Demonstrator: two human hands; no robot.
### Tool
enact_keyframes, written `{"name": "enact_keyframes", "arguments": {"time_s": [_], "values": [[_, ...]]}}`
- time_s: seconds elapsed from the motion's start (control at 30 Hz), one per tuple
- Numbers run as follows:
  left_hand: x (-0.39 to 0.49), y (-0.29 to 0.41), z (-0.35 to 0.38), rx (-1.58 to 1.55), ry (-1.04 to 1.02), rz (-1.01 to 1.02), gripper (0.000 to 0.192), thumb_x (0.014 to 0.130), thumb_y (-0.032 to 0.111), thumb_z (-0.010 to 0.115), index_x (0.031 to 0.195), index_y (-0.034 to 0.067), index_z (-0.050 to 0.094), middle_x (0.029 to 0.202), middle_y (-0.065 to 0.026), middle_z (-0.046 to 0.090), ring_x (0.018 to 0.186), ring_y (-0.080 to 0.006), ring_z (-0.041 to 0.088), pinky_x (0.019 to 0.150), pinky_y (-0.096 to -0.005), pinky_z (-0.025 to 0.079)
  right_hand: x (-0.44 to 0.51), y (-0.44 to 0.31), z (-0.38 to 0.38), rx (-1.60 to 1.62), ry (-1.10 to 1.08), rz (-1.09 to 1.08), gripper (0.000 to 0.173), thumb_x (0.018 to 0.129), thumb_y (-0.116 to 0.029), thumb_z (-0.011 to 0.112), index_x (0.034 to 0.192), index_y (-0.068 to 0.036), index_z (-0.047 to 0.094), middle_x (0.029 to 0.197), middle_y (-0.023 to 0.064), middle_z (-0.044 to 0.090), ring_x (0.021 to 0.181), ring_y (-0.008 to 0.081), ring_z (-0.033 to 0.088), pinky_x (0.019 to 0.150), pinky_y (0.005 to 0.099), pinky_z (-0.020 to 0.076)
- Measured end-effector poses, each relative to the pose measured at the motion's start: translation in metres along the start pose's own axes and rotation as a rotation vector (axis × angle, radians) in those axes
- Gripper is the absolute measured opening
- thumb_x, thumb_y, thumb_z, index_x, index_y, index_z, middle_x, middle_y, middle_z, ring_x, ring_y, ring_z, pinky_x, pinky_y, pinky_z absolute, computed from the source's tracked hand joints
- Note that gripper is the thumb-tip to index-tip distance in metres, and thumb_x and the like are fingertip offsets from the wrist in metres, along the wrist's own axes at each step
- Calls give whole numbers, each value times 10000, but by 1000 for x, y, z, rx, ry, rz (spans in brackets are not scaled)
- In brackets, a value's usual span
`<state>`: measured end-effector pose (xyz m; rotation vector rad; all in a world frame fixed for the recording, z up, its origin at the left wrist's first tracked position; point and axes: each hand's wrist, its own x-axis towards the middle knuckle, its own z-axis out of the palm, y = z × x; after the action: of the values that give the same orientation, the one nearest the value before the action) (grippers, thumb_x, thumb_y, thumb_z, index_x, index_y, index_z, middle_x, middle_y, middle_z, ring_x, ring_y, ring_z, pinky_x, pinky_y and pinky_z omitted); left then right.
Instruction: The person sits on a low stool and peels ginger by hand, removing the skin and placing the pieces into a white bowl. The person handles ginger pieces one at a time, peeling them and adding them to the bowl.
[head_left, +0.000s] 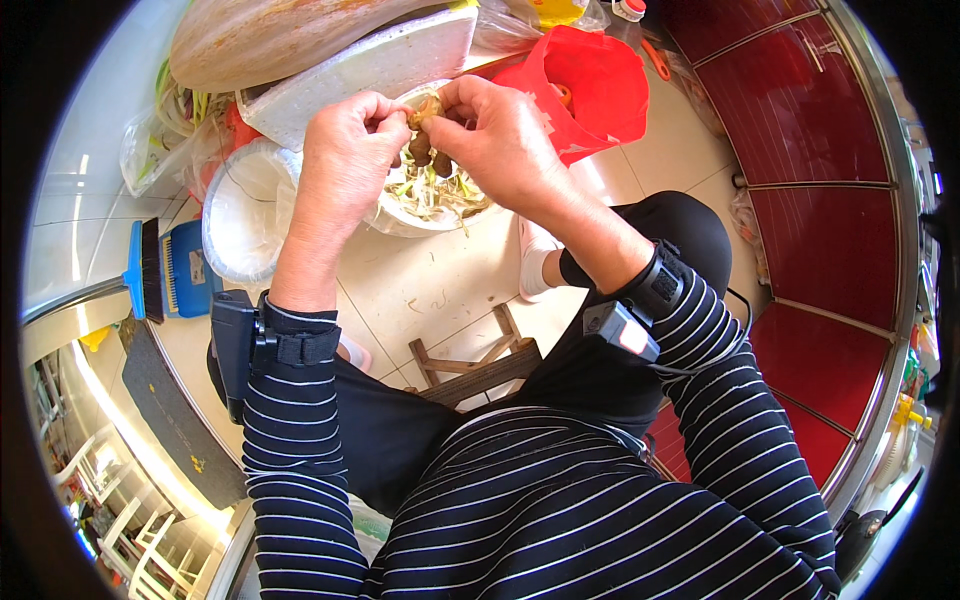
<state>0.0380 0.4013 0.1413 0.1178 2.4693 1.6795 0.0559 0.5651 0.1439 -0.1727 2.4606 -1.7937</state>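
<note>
Between my two hands, above a round white bin, is a small yellowish-brown piece of plant matter (426, 110), too small to name surely. My left hand (358, 142) pinches its left side between thumb and fingertips. My right hand (495, 139) grips it from the right, its other fingers curled and partly hidden. Dark brown lumps (431, 156) show just beneath the fingers; whether they are held or are fingertips, I cannot tell. Below, the lined white bin (409, 225) holds pale and green vegetable scraps (431, 195).
A second lined white bin (251, 210) stands at left, a red bag (600, 97) at right. Behind lie a foam box (367, 67) and a large gourd (285, 37). A blue dustpan (191, 270) and broom (142, 270) are left; a wooden stool (480, 371) is between my legs.
</note>
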Motion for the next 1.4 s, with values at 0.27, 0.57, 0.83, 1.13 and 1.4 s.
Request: {"name": "enact_keyframes", "arguments": {"time_s": [0.27,0.57,0.83,1.13,1.4], "values": [[-6,4,1,-65,-7,93,116,893,78,620,931,-18,672,697,7,622,592,-45,550,539,-198,451,1,-4,-2,70,7,79,209,854,-110,627,956,72,607,769,104,681,645,119,647,595,257,523],[0,-6,4,133,73,198,106,820,53,637,846,-42,675,675,-107,656,604,-104,621,560,-258,494,4,5,4,-54,0,2,206,851,-79,621,992,70,600,798,104,680,655,109,648,600,238,526],[-4,3,-4,-46,-6,45,104,877,57,616,903,-29,668,693,-48,641,586,-75,589,546,-222,484,1,-7,-2,41,15,128,247,842,-119,639,1004,67,614,814,100,683,673,111,651,626,251,535],[0,-9,3,283,82,342,97,877,53,619,832,-30,639,695,-21,628,600,-55,559,542,-219,459,1,0,1,-15,-10,72,206,862,-97,615,980,71,601,811,110,680,657,110,649,602,246,532],[1,-4,3,113,47,115,90,864,55,597,811,-10,630,681,-38,614,577,-93,562,546,-240,461,-1,-5,-4,174,-42,132,247,861,-135,628,1005,65,613,823,88,673,706,118,650,650,249,533]]}}
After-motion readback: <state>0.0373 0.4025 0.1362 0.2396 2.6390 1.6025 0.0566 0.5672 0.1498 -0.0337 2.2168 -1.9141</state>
